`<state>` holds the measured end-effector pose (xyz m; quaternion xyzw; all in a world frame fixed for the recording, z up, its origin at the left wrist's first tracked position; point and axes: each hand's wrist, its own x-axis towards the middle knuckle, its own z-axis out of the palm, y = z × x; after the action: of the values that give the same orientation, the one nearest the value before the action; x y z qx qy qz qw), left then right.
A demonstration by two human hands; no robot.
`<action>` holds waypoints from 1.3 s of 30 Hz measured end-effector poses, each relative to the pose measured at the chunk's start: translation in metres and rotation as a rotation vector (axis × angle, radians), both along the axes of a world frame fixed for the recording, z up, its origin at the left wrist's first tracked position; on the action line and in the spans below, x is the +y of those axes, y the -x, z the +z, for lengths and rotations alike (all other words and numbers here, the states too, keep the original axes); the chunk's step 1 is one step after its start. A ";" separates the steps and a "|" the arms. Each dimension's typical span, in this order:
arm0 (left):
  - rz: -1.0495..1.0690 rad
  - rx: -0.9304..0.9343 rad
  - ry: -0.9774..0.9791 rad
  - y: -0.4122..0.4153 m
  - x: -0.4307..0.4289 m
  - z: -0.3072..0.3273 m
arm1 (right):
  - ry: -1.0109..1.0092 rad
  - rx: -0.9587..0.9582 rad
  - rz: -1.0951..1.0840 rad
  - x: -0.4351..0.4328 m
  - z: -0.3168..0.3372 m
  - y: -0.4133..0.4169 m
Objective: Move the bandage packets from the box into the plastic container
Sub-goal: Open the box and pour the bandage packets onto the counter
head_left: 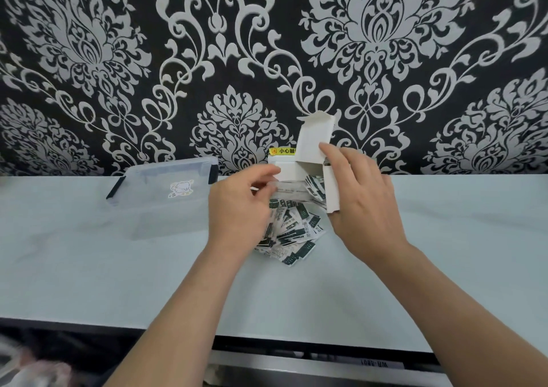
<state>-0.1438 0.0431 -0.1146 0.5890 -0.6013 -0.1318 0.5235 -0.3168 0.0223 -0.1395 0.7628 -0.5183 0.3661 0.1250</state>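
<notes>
The step in hand looks like emptying the box: the white cardboard box (311, 161) is held tipped with its flaps open, and bandage packets (293, 232) lie spilled in a heap on the pale counter (444, 238) just below it, a few still showing in the box mouth.

The right hand (364, 206) has its grip clamped on the box, thumb on the raised flap and fingers down the far side. The left hand (237, 206) sits just left of the box mouth, thumb and fingers pinched together on what seems to be a clear sleeve or wrapper at the opening; exactly what it holds is hard to tell.

The clear plastic container (166, 194), with dark latches and a small sticker, stands to the left of the left-hand grip, apart from the heap, and no packet is visibly in it.

By my reading the transfer itself is not yet begun. The next move calls for freeing the last packets from the box, then gathering the heap and carrying it leftward into the container.

Count: one box, one container, two hands. The packets overlap too much to count exactly; well over a dozen.
</notes>
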 end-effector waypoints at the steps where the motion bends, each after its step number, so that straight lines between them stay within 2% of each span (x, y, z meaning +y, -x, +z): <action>1: -0.008 -0.055 0.028 -0.004 0.001 -0.001 | -0.004 -0.005 -0.014 -0.001 0.000 0.001; 5: -0.040 -0.313 0.073 -0.021 0.002 -0.010 | -0.039 -0.010 -0.064 -0.004 0.000 0.005; 8: -0.081 -0.479 -0.104 -0.030 0.005 -0.016 | -0.053 -0.017 -0.099 -0.005 0.001 0.008; 10: -0.114 -0.521 -0.224 -0.034 0.008 -0.019 | -0.052 -0.020 -0.099 -0.005 0.002 0.008; 12: -0.128 -0.492 -0.178 -0.033 0.010 -0.020 | -0.026 -0.021 -0.067 -0.002 0.002 0.005; 15: -0.129 -0.320 0.047 -0.022 0.014 -0.017 | 0.033 -0.002 -0.009 0.002 0.000 -0.004; 17: -0.165 -0.272 0.114 -0.010 0.015 -0.014 | 0.069 0.002 0.031 0.004 0.000 -0.009; 21: -0.252 -0.405 0.118 0.004 0.009 -0.016 | 0.111 0.002 0.122 0.008 0.002 -0.016; 25: -0.203 -0.438 0.176 0.005 0.002 -0.017 | 0.101 0.001 0.156 0.008 0.002 -0.016; 27: -0.147 -0.387 0.191 0.004 0.001 -0.016 | 0.075 0.012 0.152 0.006 0.001 -0.014; 33: -0.023 -0.017 0.104 -0.009 0.003 -0.009 | 0.016 -0.005 0.074 0.002 0.000 -0.007; 36: 0.080 0.013 0.074 -0.024 0.002 -0.008 | -0.010 -0.001 0.010 0.001 0.000 -0.001; 39: 0.147 -0.067 0.091 -0.038 0.002 -0.012 | -0.027 -0.006 -0.031 0.002 0.001 0.004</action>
<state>-0.1055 0.0452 -0.1265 0.6113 -0.5791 -0.0460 0.5375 -0.3211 0.0244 -0.1384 0.7551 -0.5355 0.3591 0.1188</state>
